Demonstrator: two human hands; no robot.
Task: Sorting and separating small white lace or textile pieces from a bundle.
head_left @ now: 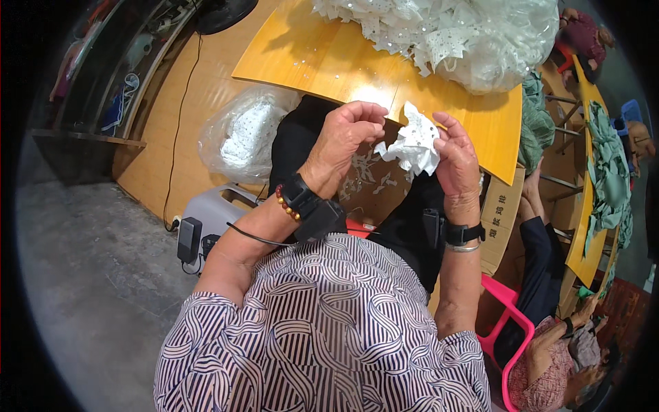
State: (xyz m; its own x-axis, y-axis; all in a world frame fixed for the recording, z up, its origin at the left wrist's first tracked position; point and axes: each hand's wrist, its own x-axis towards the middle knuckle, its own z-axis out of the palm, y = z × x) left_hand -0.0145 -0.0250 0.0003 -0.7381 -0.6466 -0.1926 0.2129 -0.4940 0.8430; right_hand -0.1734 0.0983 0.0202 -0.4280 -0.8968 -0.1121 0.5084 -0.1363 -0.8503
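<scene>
A crumpled white fabric piece (414,141) with small dark dots or holes hangs over my lap, just off the table's near edge. My right hand (456,161) grips its right side between thumb and fingers. To the left of it is my left hand (347,141), with thumb and fingertips drawn together close to the piece's left end. Whether a small scrap sits in that pinch is too fine to see. A big heap of similar white pieces (439,34), partly in clear plastic, lies on the yellow wooden table (329,58) ahead.
A clear plastic bag (247,134) of white material stands on the floor at left. White scraps (371,175) lie between my legs. A grey plastic case (216,209) is by my left side, a cardboard box (500,213) at right. Another person sits beside a pink chair (511,323).
</scene>
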